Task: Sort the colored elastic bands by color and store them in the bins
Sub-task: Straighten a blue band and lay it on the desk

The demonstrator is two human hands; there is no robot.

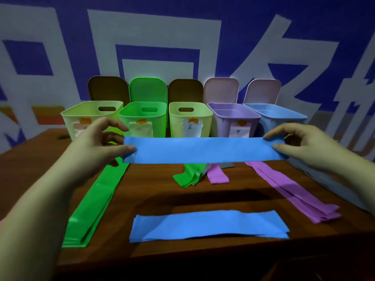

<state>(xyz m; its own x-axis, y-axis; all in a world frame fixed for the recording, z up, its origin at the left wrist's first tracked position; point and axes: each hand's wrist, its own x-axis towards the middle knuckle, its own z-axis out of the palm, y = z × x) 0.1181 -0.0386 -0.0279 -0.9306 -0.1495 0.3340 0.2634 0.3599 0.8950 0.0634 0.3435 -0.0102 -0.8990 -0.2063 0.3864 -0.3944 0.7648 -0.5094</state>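
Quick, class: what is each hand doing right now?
Left hand: pinches one end of the blue band.
Right hand: pinches its other end.

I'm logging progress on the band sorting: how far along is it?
Done: bands lie grouped by colour on the table, a green stack, a blue stack, and a purple stack. In hand: the left hand and right hand pinch a blue band stretched between them. Left: a crumpled green band and short purple band lie loose, and no band shows inside the bins.
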